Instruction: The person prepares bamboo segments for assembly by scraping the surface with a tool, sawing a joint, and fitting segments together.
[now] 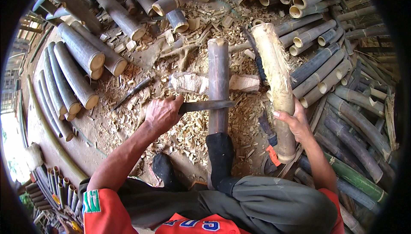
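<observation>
My left hand [165, 113] is closed round the handle of a machete. Its dark blade [209, 105] lies across an upright-pointing bamboo length [218, 71]. That bamboo rests over a pale, chopped log [190, 83], and my black-socked foot [220, 155] presses on its near end. My right hand [295, 122] grips a thick pale club [274, 62] at its lower part, fingers partly hidden behind it. The club's upper side is frayed and battered, and it stands off to the right of the bamboo.
Wood chips [180, 135] cover the ground. Cut bamboo poles lie in stacks at the left [77, 75] and right [317, 75]. A dark knife-like tool [132, 92] lies left of the log; another dark tool [266, 131] lies by an orange strip [272, 155].
</observation>
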The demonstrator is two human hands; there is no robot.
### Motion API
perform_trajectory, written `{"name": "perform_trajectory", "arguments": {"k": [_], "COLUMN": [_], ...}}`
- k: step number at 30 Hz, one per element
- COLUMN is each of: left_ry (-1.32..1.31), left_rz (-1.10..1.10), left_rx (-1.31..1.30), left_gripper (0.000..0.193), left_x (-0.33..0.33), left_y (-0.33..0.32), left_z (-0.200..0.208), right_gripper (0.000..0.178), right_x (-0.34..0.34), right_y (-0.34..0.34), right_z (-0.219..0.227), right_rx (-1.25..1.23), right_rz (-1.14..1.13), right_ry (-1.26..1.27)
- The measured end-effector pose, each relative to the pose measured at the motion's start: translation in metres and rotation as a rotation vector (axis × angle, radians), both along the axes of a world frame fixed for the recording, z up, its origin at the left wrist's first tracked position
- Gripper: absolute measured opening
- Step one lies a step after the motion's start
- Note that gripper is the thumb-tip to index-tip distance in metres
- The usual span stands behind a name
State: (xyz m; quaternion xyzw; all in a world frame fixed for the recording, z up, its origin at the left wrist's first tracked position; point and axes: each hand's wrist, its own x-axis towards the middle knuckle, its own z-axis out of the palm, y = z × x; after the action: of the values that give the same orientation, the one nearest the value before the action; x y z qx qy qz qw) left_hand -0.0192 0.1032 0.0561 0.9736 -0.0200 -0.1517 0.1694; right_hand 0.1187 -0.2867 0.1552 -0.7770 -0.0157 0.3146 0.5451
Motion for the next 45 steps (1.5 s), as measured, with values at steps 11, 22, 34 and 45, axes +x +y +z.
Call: {"name": "perform_trajectory", "arguments": {"k": [11, 22, 34, 45], "left_ry": [0.209, 0.247, 0.288, 0.205], "left_rz": [0.002, -0.061, -0.060, -0.073], "left_rx": [0.119, 0.149, 0.152, 0.118], "left_gripper": [0.021, 0.015, 0.021, 0.017], "left_x": [0.008, 0.015, 0.022, 0.028], "left_y": [-0.002, -0.001, -0.006, -0.007], "left_z": [0.000, 0.003, 0.010, 0.002], "right_gripper": [0.078, 0.067, 0.049, 0.060], "right_x": [0.001, 0.067, 0.027, 0.053], "right_y": [0.013, 0.056, 0.056, 0.041], "right_z": [0.012, 0.003, 0.010, -0.020], "right_rx": [-0.296, -0.667, -0.212, 0.008], "right_rz": [0.427, 1.522, 1.488, 1.320], "right_ry": [-0.344, -1.229, -1.435, -1.615]}}
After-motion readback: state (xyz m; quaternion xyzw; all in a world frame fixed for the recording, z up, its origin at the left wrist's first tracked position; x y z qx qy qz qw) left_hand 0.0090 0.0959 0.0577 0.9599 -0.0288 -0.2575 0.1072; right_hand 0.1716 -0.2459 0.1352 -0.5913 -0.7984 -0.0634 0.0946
